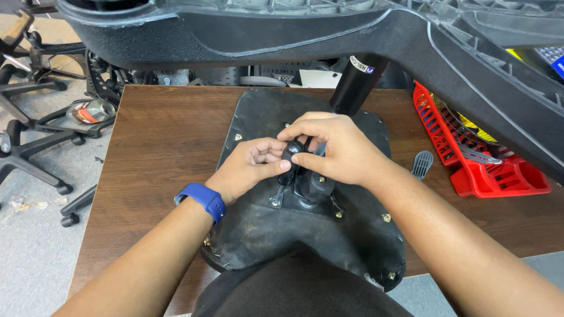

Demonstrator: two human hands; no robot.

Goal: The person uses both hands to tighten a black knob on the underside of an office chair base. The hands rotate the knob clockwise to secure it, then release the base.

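Observation:
An upturned black chair seat (pixel 258 229) lies on the brown wooden table (pixel 164 135), its fabric underside stapled round the edge. A black metal mechanism plate (pixel 311 191) with gold bolts sits at its middle, and a black gas cylinder (pixel 355 85) rises from it toward the far side. My left hand (pixel 249 167), with a blue watch on the wrist, pinches a small black knob (pixel 292 151) on the mechanism. My right hand (pixel 338 149) is curled over the same knob from the right, fingers touching the left hand's.
A large black chair base (pixel 329 32) arches across the top of the view. A red plastic tray (pixel 479 155) and a small grey plastic part (pixel 422 163) lie on the table's right. Other chair bases and castors (pixel 35 126) stand on the grey floor at left.

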